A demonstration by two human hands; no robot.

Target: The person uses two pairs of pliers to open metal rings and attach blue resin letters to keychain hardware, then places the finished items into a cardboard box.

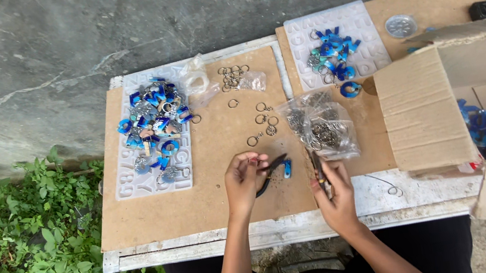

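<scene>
At lower centre of the frame, our left hand [245, 177] pinches a small ring and grips dark pliers [268, 173], a blue charm [287, 169] just beside them. Our right hand [334, 193] is closed on a second thin tool [319, 171], near a clear bag [322, 125] of rings. The ring looks light, stiff and slippery, so we judge it best held by its rim at the fingertips. Loose rings [261, 121] lie on the tabletop [202, 205] above.
</scene>
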